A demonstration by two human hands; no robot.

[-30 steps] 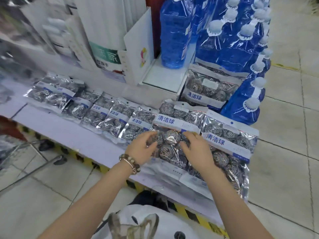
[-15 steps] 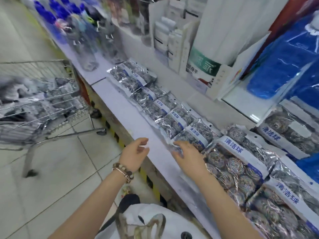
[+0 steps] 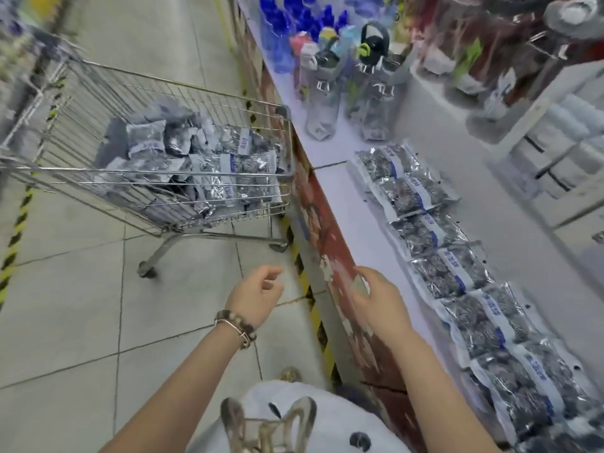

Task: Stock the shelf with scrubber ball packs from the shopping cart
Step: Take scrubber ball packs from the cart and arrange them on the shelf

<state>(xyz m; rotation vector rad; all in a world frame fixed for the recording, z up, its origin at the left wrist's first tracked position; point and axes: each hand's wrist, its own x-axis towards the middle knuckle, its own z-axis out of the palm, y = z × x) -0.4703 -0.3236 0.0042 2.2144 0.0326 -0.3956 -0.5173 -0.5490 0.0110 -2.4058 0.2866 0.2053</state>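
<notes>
In the head view, both hands are empty with loose fingers: left hand (image 3: 258,294) lower centre, right hand (image 3: 379,300) beside the shelf (image 3: 356,210). Scrubber ball packs (image 3: 183,165) fill the shopping cart (image 3: 157,171) upper left. They look light, crinkly and slippery; I would pinch the printed header.

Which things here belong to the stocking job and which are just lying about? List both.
Job: shopping cart, scrubber ball packs in it, row of packs on the shelf, empty left hand and right hand.
Lying about: clear drinking bottles, blue bottles.
</notes>
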